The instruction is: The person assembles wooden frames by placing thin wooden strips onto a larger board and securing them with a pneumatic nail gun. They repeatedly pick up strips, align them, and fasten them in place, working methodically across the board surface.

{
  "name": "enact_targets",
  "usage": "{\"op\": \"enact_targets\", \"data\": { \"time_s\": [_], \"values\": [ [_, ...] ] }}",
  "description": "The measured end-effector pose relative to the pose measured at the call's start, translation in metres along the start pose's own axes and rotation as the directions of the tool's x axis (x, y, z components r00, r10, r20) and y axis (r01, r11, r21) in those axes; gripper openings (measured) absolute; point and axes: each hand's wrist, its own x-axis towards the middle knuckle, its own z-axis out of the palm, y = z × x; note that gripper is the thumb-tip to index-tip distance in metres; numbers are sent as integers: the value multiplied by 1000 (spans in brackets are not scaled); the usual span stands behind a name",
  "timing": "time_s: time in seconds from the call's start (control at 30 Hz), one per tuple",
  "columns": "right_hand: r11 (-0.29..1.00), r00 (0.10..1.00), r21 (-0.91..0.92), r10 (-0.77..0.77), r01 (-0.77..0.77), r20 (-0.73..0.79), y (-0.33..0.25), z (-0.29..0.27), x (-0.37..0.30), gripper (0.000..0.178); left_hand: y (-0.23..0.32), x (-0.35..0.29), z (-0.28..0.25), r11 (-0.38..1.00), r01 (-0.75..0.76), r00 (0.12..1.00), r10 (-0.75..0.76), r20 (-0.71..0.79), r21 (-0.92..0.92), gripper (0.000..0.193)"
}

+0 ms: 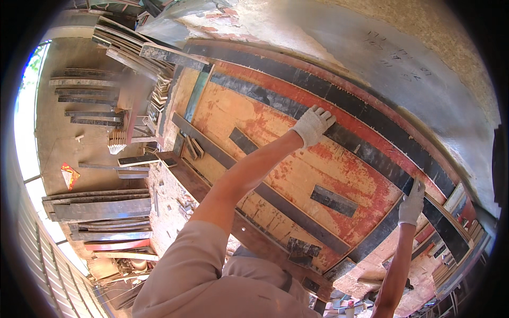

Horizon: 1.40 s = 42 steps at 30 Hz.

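A long, narrow black plank [358, 145] lies across a worn orange-and-red work surface [254, 117]. My left hand [314, 127], in a pale work glove, is on the plank near its middle, with the fingers curled over its far edge. At the plank's right end, my right hand [411, 205], gloved likewise, grips the corner; its fingers are partly hidden. Close to that hand, a dark crosspiece [377, 229] meets the plank's end. Between my arms a short black board piece [334, 200] lies flat on the surface.
A longer dark strip [307, 79] runs along the far side, below a stained wall [382, 32]. Another dark strip [297, 212] crosses nearer me. Small wood blocks [193, 147] lie at the left. Stacked boards [106, 209] fill the floor farther left.
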Motion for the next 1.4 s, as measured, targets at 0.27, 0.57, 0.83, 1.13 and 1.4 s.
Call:
{"op": "enact_targets", "data": {
  "time_s": [0.27, 0.57, 0.83, 1.13, 1.4],
  "values": [
    [996, 994, 12, -83, 84, -76, 11, 14, 12, 75, -12, 10, -3, 999, 32, 994, -28, -108, 35, 74],
    [989, 990, 120, -77, 91, -116, 7, 18, 25, 78, -13, 17, -2, 998, 60, 995, -58, -77, 20, 72],
    [977, 992, 195, -64, 85, -112, 9, 17, 28, 77, -10, 18, 1, 998, 59, 996, -58, -67, 13, 71],
    [969, 992, 224, -84, 103, -93, -6, 23, 27, 82, -21, 9, 2, 997, 73, 991, -69, -114, 33, 71],
    [989, 985, -145, 2, -28, -175, 11, 70, -1, 72, 17, 41, 8, 964, -19, 982, -31, -185, -264, 64]
  ]
}}
